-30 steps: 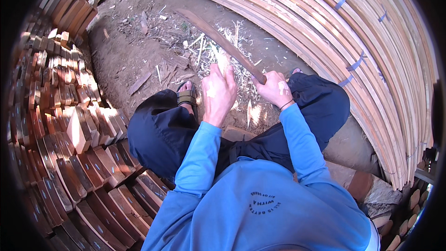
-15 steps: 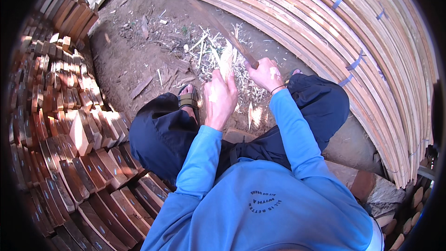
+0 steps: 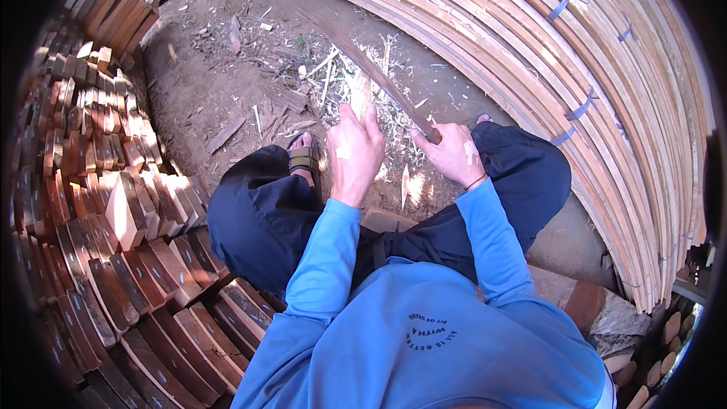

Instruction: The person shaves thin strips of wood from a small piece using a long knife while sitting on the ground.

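My right hand (image 3: 454,154) is closed round the near end of a machete (image 3: 375,74), whose handle my fingers hide. Its long, dark, narrow blade slants away to the far left over the ground. My left hand (image 3: 354,153) grips a pale, freshly cut piece of wood (image 3: 360,91) that sticks out away from me past the fingers. The blade crosses close to the wood's far end; whether they touch I cannot tell. Light shavings (image 3: 394,117) lie scattered on the ground under both hands.
Stacked short wooden blocks (image 3: 121,212) fill the left side. Long planks (image 3: 485,45), bundled with blue ties, run along the right and far side. My sandalled foot (image 3: 304,159) stands left of the shavings. A pale pointed wood piece (image 3: 406,185) lies between my legs.
My right hand has drawn back toward me and to the right with the machete. My left hand has shifted slightly left, still holding the wood.
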The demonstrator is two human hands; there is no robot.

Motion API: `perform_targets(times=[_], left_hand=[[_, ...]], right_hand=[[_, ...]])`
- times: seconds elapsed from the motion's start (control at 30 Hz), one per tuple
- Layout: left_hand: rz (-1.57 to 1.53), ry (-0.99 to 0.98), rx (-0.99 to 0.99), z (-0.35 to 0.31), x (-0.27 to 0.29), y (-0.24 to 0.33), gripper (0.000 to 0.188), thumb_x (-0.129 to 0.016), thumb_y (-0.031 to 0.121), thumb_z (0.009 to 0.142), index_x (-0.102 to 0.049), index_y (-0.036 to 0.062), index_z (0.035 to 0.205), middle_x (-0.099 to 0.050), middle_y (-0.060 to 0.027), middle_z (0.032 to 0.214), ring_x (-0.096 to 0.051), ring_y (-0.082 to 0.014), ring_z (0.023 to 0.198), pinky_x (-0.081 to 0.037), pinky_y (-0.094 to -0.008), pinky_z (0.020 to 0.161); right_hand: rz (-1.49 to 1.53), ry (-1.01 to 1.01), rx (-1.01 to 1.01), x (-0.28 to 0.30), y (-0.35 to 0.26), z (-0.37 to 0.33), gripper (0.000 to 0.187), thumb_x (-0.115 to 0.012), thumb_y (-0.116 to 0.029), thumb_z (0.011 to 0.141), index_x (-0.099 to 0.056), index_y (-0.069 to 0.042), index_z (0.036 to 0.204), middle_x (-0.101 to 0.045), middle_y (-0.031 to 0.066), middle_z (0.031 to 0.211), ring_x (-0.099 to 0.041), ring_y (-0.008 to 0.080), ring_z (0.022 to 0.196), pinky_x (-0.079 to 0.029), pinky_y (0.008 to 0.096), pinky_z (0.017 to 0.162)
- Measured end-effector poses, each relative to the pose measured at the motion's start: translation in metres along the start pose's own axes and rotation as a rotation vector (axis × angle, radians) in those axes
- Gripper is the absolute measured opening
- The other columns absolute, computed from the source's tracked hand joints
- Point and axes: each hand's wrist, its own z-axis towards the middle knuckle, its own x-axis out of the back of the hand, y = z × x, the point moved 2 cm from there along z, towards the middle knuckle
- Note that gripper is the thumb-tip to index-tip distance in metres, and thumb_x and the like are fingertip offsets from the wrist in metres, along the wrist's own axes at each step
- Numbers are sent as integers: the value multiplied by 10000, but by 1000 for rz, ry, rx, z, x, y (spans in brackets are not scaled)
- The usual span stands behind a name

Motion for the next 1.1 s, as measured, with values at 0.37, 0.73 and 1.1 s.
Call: perform_targets(times=[0.37, 0.73, 1.1], left_hand=[[-48, -1, -125, -7, 3, 13, 249, -622, 169, 984, -525, -59, 959, -619, -281, 638, -662, -456, 613, -469, -515, 532], [-66, 30, -76, 0, 8, 8, 255, -609, 176, 995, -524, -62, 966, -630, -301, 675, -666, -471, 645, -484, -523, 551], [-94, 44, -153, -2, 7, 7, 272, -610, 196, 1001, -534, -64, 977, -640, -296, 710, -656, -476, 660, -481, -539, 597]], right_hand=[[-94, 68, -137, 5, 17, 44, 582, -664, -521, 905, -742, 56, 919, -702, 294, 810, -711, 446, 860, -533, 501, 845], [87, 0, -9, 18, 1, -2, 542, -698, -496, 912, -736, 44, 907, -670, 269, 737, -688, 438, 764, -511, 499, 723], [-20, -30, -70, 10, 11, 8, 502, -704, -447, 905, -739, 51, 856, -696, 275, 777, -701, 444, 815, -534, 494, 791]])
